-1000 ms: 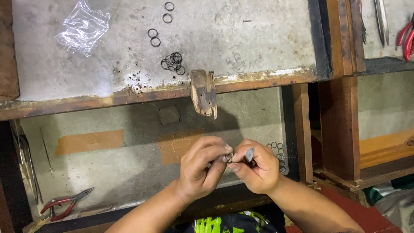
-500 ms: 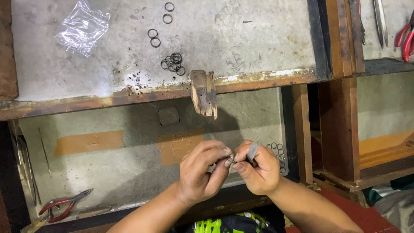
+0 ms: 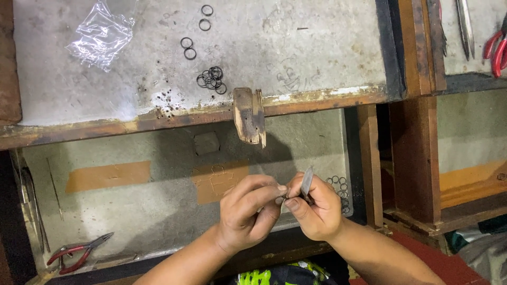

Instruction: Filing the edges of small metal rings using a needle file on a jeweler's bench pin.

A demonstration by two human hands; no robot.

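Hands meet over an open drawer [image 3: 158,206] below a worn grey desk [image 3: 317,47]. The left hand [image 3: 245,214] pinches a tiny piece between thumb and forefinger, too small to identify, and its fingers [image 3: 264,190] are curled tight around it. The right hand [image 3: 314,208] grasps a slim grey metal tool [image 3: 307,183] that stands nearly upright, its lower end pressed where the two hands touch.

Just beside the right hand, in the drawer's far right corner, lies a small heap of dark rings [image 3: 339,187]. More dark rings [image 3: 210,78] sit in a cluster on the desk near its front edge, with a few loose ones [image 3: 187,47] scattered farther back. A crumpled clear plastic bag [image 3: 101,36] rests on the desk's left part, well apart from the hands. A chipped wooden peg [image 3: 250,115] juts from the desk's front edge, above the drawer.

Red-handled pliers [image 3: 78,252] lie in the drawer's near left corner. At the far right, on a neighbouring bench, another pair of red-handled pliers [image 3: 496,47] shows beside long metal tweezers [image 3: 467,26].
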